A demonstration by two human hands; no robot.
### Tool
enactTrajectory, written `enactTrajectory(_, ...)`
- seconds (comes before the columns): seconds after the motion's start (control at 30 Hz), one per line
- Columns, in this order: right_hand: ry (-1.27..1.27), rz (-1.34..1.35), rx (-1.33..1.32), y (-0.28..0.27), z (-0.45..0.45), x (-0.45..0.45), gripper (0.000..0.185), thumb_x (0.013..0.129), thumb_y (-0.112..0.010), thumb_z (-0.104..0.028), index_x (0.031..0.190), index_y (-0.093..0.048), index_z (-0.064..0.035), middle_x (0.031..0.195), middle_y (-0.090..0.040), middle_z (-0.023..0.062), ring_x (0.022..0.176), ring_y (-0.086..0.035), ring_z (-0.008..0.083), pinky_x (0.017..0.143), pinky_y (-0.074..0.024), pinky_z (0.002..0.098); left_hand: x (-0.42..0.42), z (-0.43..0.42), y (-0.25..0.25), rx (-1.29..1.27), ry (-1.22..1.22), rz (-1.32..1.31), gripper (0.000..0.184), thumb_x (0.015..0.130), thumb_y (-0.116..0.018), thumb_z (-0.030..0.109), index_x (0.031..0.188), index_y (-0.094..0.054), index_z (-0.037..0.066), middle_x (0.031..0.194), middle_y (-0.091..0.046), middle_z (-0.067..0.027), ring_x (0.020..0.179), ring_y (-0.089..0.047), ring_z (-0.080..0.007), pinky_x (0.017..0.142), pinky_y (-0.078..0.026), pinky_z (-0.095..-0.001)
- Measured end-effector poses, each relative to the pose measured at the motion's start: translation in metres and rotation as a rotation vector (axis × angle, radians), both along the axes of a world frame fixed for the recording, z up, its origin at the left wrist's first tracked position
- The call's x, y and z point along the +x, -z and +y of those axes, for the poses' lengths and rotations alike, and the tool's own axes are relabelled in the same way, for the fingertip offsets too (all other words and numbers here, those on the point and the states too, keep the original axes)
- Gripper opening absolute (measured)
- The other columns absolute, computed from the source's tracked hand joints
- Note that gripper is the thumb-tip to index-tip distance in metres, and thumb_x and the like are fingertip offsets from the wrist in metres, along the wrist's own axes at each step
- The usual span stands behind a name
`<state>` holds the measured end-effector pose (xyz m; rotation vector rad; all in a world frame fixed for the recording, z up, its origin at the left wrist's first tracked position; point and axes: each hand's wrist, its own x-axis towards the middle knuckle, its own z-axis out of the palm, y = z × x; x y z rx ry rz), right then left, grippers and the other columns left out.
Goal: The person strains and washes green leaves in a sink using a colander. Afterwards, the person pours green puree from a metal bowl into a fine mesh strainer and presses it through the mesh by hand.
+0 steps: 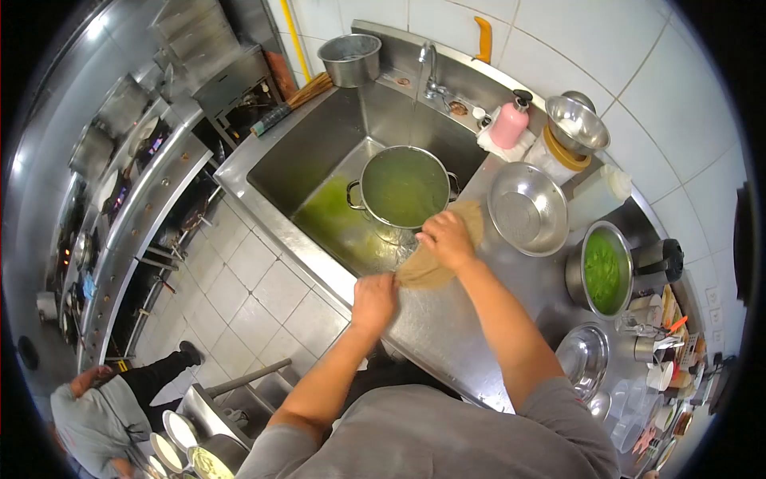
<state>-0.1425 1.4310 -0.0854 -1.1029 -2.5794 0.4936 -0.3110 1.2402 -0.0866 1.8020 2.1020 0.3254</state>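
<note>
A tan cloth (429, 270) is stretched between my two hands at the front edge of the sink. My left hand (375, 302) is closed on its lower left corner. My right hand (448, 239) grips the cloth higher up, with the fingers bent over it near the rim of the pot. That two-handled metal pot (405, 184) stands in the sink (279, 172), full of cloudy green water. A thin stream from the faucet (429, 68) falls toward it. Green residue lies on the sink floor.
On the counter to the right are a metal strainer bowl (528, 209), a pot of green puree (602, 270) and a pink pump bottle (511, 120). A metal basin (349, 60) sits at the sink's back corner. Another person (104, 415) is at lower left, near the stove line.
</note>
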Motion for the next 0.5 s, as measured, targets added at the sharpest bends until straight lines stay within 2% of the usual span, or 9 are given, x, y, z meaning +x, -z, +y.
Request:
enactTrajectory(0.07,-0.019,-0.005,-0.018,-0.002,-0.020,-0.031,0.033,0.099,-0.067,-0.042,0.099,-0.072,-0.0089,0.121,-0.070,0.0153,0.129,-0.056,0.0413,0.116,-0.0373,0.0562,-0.019,0.005,0.000,-0.099,0.018,-0.035,0.043,0.105,-0.062,0.027,0.141,-0.055,0.004,0.125,-0.066,-0.0147,0.114,-0.064,-0.0329,0.101,-0.048,-0.0489)
enactTrajectory(0.13,0.238,0.062,-0.155,-0.009,-0.032,-0.066,0.036,0.100,-0.068,-0.043,0.095,-0.068,-0.0073,0.109,-0.072,0.0135,0.103,-0.068,0.0360,0.098,-0.0523,0.0527,-0.032,0.013,-0.005,0.179,-0.286,-0.753,0.033,0.109,-0.053,0.023,0.138,-0.057,0.008,0.120,-0.069,-0.0115,0.107,-0.068,-0.0291,0.095,-0.053,-0.0457)
enactTrajectory(0.17,0.242,0.068,-0.152,-0.014,-0.039,-0.081,0.036,0.100,-0.068,-0.043,0.095,-0.068,-0.0073,0.109,-0.072,0.0135,0.103,-0.068,0.0360,0.098,-0.0523,0.0527,-0.035,0.018,-0.006,0.182,-0.281,-0.748,0.033,0.109,-0.053,0.023,0.138,-0.057,0.008,0.120,-0.069,-0.0115,0.107,-0.068,-0.0291,0.095,-0.053,-0.0457)
enactTrajectory(0.23,0.508,1.473,-1.290,-0.037,-0.059,-0.108,0.037,0.102,-0.067,-0.042,0.094,-0.066,-0.0059,0.098,-0.072,0.0116,0.084,-0.070,0.0275,0.078,-0.0570,0.0435,-0.037,0.034,-0.010,0.547,-0.718,-1.668,0.036,0.111,-0.045,0.030,0.133,-0.061,0.007,0.124,-0.070,-0.0146,0.112,-0.068,-0.0297,0.098,-0.053,-0.0432)
enactTrajectory(0.3,0.476,1.578,-1.370,-0.033,-0.071,-0.130,0.035,0.102,-0.068,-0.039,0.095,-0.064,-0.0055,0.094,-0.071,0.0094,0.084,-0.068,0.0197,0.072,-0.0550,0.0382,-0.039,0.035,-0.045,0.305,-0.902,-1.847,0.044,0.113,-0.037,0.039,0.135,-0.059,0.008,0.134,-0.066,-0.0134,0.122,-0.064,-0.0314,0.103,-0.052,-0.0449)
enactTrajectory(0.37,0.252,0.737,-0.923,-0.004,-0.074,-0.130,0.027,0.100,-0.067,-0.028,0.109,-0.061,-0.0037,0.111,-0.068,0.0148,0.094,-0.066,0.0251,0.080,-0.0536,0.0434,-0.050,0.041,-0.051,0.129,-0.733,-2.296,0.049,0.113,-0.030,0.045,0.135,-0.059,0.013,0.135,-0.065,-0.0109,0.128,-0.060,-0.0336,0.111,-0.045,-0.0596)
enactTrajectory(0.43,0.125,0.596,-0.005,-0.009,-0.093,-0.137,0.021,0.097,-0.063,-0.013,0.113,-0.055,-0.0038,0.135,-0.058,0.0212,0.119,-0.059,0.0370,0.102,-0.0479,0.0502,-0.056,0.053,-0.020,0.180,-0.610,-2.340,0.047,0.112,-0.032,0.042,0.135,-0.060,0.013,0.137,-0.064,-0.0123,0.127,-0.060,-0.0333,0.111,-0.046,-0.0576)
enactTrajectory(0.47,0.078,0.549,-0.104,-0.017,-0.102,-0.132,0.043,0.095,-0.059,-0.011,0.136,-0.048,-0.0020,0.154,-0.041,0.0274,0.140,-0.044,0.0465,0.116,-0.0378,0.0532,-0.057,0.058,-0.013,0.115,-0.589,-2.231,0.047,0.113,-0.031,0.041,0.136,-0.060,0.012,0.139,-0.063,-0.0131,0.128,-0.060,-0.0331,0.112,-0.046,-0.0554)
enactTrajectory(0.5,0.076,0.552,-0.098,-0.018,-0.099,-0.130,0.043,0.095,-0.059,-0.011,0.136,-0.048,-0.0020,0.154,-0.041,0.0274,0.140,-0.044,0.0465,0.116,-0.0378,0.0532,-0.059,0.060,-0.013,0.056,-0.567,-2.120,0.048,0.113,-0.030,0.041,0.136,-0.060,0.011,0.141,-0.062,-0.0138,0.129,-0.060,-0.0330,0.113,-0.046,-0.0533)
